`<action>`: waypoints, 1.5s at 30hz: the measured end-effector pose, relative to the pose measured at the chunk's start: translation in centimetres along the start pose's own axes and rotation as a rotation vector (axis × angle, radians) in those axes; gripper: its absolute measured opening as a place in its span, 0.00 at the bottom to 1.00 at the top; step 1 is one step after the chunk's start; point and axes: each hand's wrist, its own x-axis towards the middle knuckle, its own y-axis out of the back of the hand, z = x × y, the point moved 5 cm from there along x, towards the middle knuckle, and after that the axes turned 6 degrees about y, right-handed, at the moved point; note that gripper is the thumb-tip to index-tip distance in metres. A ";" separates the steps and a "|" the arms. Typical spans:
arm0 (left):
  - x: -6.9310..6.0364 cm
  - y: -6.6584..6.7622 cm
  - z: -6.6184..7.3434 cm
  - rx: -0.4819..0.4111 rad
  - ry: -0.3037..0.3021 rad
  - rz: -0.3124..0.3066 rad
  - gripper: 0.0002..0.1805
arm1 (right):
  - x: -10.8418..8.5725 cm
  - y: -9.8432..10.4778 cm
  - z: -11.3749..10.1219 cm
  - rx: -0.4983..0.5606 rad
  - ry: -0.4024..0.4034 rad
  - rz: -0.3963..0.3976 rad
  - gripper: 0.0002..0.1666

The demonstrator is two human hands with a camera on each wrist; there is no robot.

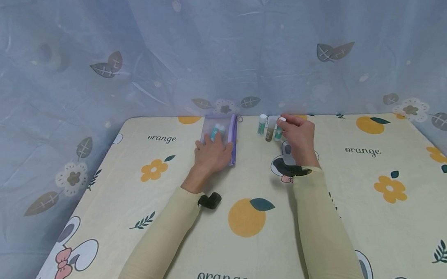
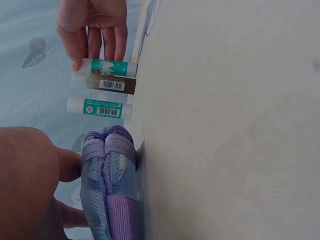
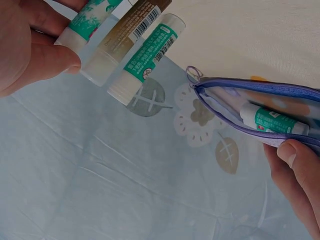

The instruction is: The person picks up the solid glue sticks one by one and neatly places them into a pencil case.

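Note:
My left hand (image 1: 213, 154) lies with spread fingers over a purple mesh zip pouch (image 1: 231, 133), its thumb at the zipped edge. In the right wrist view the pouch's mouth gapes, and a green-labelled glue stick (image 3: 275, 121) with a white cap lies inside. My right hand (image 1: 299, 135) pinches the white cap of an upright green glue stick (image 1: 278, 132). Close beside it stands a brown-labelled glue stick (image 1: 270, 130) with a pale cap. Farther left, another green glue stick (image 1: 261, 125) stands upright, between the brown one and the pouch.
A yellow cloth (image 1: 190, 239) printed with oranges, flowers and rabbits covers the table. Behind its far edge hangs a blue-grey patterned curtain (image 1: 220, 53), close to the pouch and the sticks. A small ring pull (image 3: 193, 75) hangs at the pouch's zip end.

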 end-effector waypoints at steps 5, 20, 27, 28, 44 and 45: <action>0.0 0.0 0.0 0.001 0.000 0.002 0.40 | 0.0 0.0 0.1 0.002 0.003 0.015 0.25; 0.0 0.1 -0.1 0.000 -0.001 0.004 0.39 | -0.1 0.1 0.3 0.019 0.000 0.010 0.26; -0.1 0.2 0.0 -0.010 -0.001 0.006 0.39 | 0.1 0.1 0.7 0.020 -0.052 0.022 0.27; -0.1 0.2 0.0 -0.010 -0.001 0.005 0.39 | 0.1 0.1 0.7 0.017 -0.056 0.019 0.27; 0.0 0.0 0.0 -0.005 -0.003 -0.004 0.39 | 0.4 0.1 1.7 -0.009 -0.103 0.005 0.27; 0.0 0.0 0.0 -0.003 -0.002 -0.006 0.39 | 0.4 0.0 1.8 -0.009 -0.104 0.006 0.27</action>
